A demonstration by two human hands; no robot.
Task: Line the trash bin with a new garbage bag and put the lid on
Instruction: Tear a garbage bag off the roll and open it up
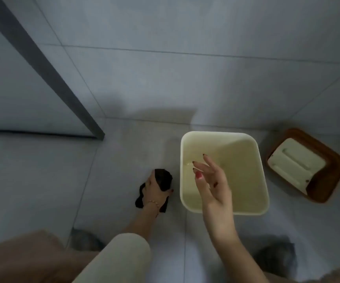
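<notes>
Pale grey tiled floor (124, 152) spreads throughout; a dark grey metal bar (42, 64) slants across the far left.

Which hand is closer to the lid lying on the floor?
Right. The right hand hovers open over the bin, beside the lid; the left hand, holding the black bag, is beyond the bin.

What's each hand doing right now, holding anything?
Left hand: closed on the black garbage bag, down at the floor.
Right hand: open, empty, above the unlined trash bin.
</notes>
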